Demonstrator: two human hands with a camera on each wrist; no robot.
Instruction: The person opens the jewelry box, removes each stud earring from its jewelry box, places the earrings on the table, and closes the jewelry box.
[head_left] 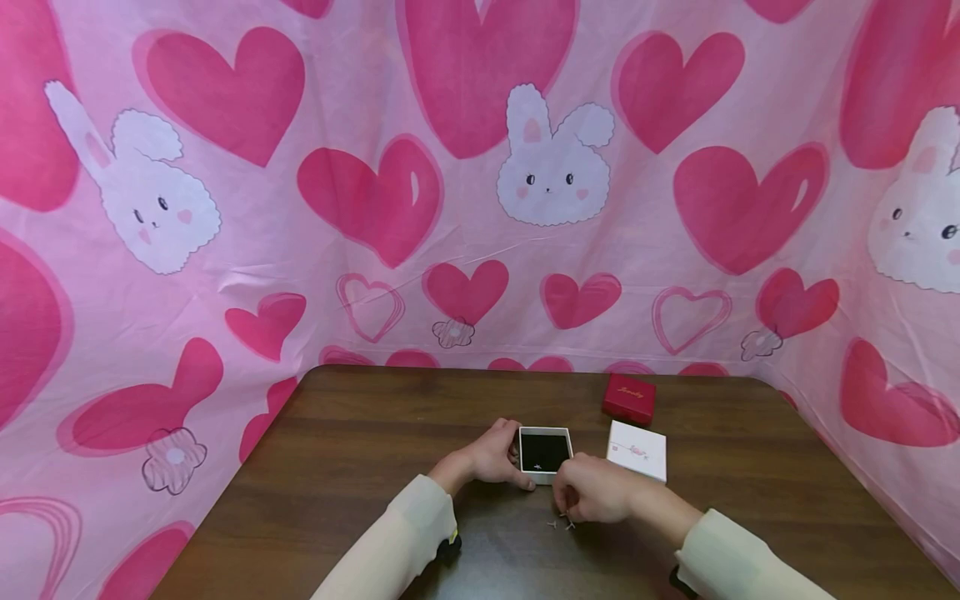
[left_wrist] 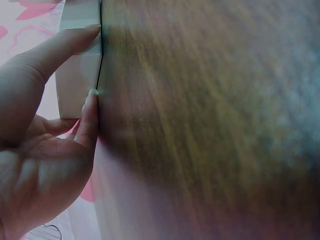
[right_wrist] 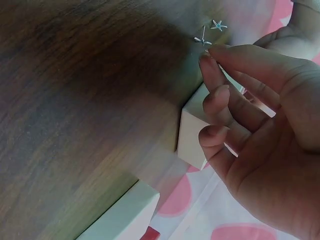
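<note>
A white open box [head_left: 527, 478] with a black lining stands on the table, and a small silvery piece [head_left: 537, 467] lies at its near edge. My left hand [head_left: 495, 454] grips this box, thumb along the near wall and fingers at the left side. To the right of the box, my right hand [head_left: 596, 490] is low over the tabletop, thumb and forefinger tips pinched together on a tiny starfish stud earring that they mostly hide. By those fingertips lie two other starfish earrings, one flat [right_wrist: 218, 25] and one with its post sticking up [right_wrist: 202, 41].
A white lid [head_left: 636, 450] with a pink print lies right of the open box, behind my right hand. Farther back is a red jewelry box [head_left: 629, 398]. The brown wooden table [head_left: 360, 433] meets a pink heart-patterned cloth [head_left: 465, 217] at its back edge.
</note>
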